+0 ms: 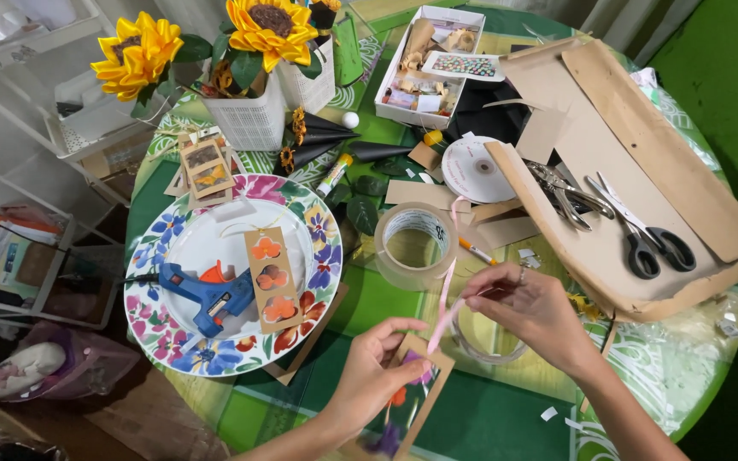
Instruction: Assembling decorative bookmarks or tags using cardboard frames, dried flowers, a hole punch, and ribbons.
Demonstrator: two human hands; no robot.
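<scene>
While left hand grips bookmark — ribbon taut

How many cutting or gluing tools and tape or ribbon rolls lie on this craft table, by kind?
Glue gun: 1
Scissors: 1
Pliers: 1
Clear tape roll: 1
Ribbon spool: 1
Glue stick: 1
Total: 6
</scene>
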